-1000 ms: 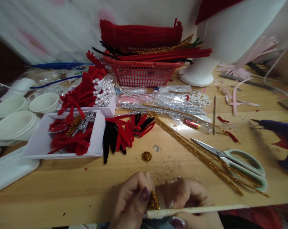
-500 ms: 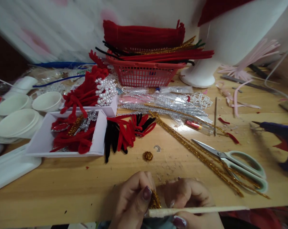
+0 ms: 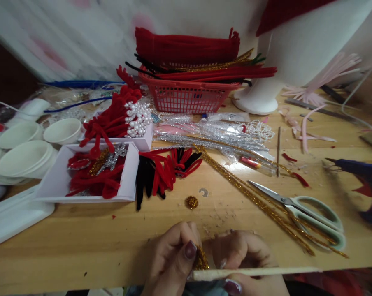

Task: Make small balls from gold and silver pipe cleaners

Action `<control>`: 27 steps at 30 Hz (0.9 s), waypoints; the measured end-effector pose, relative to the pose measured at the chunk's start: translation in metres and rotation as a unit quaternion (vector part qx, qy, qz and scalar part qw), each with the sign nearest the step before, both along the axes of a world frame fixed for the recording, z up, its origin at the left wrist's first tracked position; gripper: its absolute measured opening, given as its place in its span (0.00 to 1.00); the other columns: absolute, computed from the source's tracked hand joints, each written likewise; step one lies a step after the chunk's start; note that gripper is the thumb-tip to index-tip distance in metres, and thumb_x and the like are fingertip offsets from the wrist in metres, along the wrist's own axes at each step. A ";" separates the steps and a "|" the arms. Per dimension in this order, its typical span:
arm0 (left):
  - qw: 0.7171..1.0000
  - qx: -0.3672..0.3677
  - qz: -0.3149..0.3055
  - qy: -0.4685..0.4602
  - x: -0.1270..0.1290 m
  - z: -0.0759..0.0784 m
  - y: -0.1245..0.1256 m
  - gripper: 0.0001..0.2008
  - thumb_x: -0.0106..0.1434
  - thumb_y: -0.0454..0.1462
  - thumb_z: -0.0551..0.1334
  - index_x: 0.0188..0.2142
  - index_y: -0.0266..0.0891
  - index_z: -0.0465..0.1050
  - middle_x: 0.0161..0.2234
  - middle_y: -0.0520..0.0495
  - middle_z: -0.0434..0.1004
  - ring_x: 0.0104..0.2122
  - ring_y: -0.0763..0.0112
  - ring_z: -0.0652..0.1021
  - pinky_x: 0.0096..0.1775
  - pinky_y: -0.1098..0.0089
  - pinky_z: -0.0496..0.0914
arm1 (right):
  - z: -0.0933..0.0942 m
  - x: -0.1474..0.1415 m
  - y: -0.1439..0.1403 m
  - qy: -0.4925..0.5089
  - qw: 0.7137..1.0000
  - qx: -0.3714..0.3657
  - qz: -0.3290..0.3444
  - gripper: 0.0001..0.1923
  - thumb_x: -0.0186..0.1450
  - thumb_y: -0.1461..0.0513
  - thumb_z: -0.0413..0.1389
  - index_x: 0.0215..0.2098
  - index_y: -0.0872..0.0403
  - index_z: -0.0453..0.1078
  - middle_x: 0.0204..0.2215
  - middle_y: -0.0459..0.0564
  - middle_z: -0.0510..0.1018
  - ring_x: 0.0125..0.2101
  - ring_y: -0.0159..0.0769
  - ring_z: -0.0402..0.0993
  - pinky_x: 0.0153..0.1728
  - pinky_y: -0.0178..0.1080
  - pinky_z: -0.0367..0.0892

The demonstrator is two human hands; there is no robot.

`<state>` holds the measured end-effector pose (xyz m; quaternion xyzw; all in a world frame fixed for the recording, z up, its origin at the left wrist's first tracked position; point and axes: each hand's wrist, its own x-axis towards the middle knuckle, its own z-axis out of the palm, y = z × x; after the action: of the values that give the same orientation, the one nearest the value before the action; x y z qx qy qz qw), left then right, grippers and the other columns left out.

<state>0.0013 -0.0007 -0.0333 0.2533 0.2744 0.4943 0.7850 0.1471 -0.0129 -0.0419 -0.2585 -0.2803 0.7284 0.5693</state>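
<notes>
At the table's front edge, my left hand [image 3: 173,259] is closed, pinching a coil of gold tinsel pipe cleaner [image 3: 201,259] between thumb and fingers. Beside it, my right hand [image 3: 247,255] grips a thin pale wooden stick [image 3: 254,271] that lies level across the fingers. The stick's blunt left end reaches to just below the gold coil; whether they touch I cannot tell. A small gold tinsel ball [image 3: 191,202] rests on the wood a little beyond my hands. Long gold tinsel stems [image 3: 250,193] run diagonally to the right, partly under the green-handled scissors [image 3: 300,209].
A white box [image 3: 87,199] of red and silver pieces stands left, with red and black loops [image 3: 161,172] beside it. White cups [image 3: 22,160] are farther left. A red basket [image 3: 189,96] of pipe cleaners stands behind. A blue glue gun [image 3: 361,172] lies at the right.
</notes>
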 end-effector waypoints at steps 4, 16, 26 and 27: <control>1.000 0.005 0.006 -0.001 0.000 0.001 0.000 0.21 0.66 0.47 0.64 0.24 0.39 0.62 0.23 0.55 0.55 0.25 0.74 0.58 0.30 0.66 0.52 | -0.002 -0.001 -0.002 -0.005 1.000 -0.015 -0.009 0.07 0.55 0.65 0.72 0.31 0.49 0.81 0.26 0.47 0.83 0.27 0.31 0.76 0.28 0.31 0.69; 0.999 -0.041 -0.006 -0.019 -0.001 0.005 0.000 0.20 0.65 0.47 0.66 0.24 0.39 0.63 0.24 0.55 0.55 0.25 0.74 0.57 0.28 0.67 0.51 | 0.005 -0.002 0.000 -0.014 1.000 -0.017 -0.008 0.07 0.56 0.66 0.71 0.31 0.48 0.80 0.24 0.44 0.80 0.25 0.28 0.73 0.28 0.29 0.68; 1.000 -0.001 -0.019 -0.004 -0.001 0.002 -0.001 0.21 0.66 0.49 0.63 0.25 0.39 0.61 0.24 0.55 0.54 0.24 0.74 0.57 0.27 0.66 0.49 | 0.008 0.000 0.001 -0.027 0.997 -0.057 -0.044 0.07 0.55 0.59 0.71 0.28 0.49 0.79 0.17 0.41 0.68 0.19 0.26 0.63 0.22 0.29 0.58; 1.000 -0.001 -0.022 0.002 -0.001 0.003 0.000 0.22 0.66 0.50 0.64 0.24 0.39 0.61 0.24 0.55 0.54 0.24 0.75 0.57 0.27 0.66 0.49 | 0.010 0.000 0.001 -0.039 0.994 -0.087 -0.058 0.10 0.54 0.57 0.72 0.26 0.51 0.77 0.16 0.40 0.66 0.16 0.23 0.58 0.19 0.28 0.54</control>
<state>0.0001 -0.0011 -0.0304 0.2591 0.2706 0.4766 0.7953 0.1469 -0.0120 -0.0324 -0.3508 -0.2223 0.7049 0.5749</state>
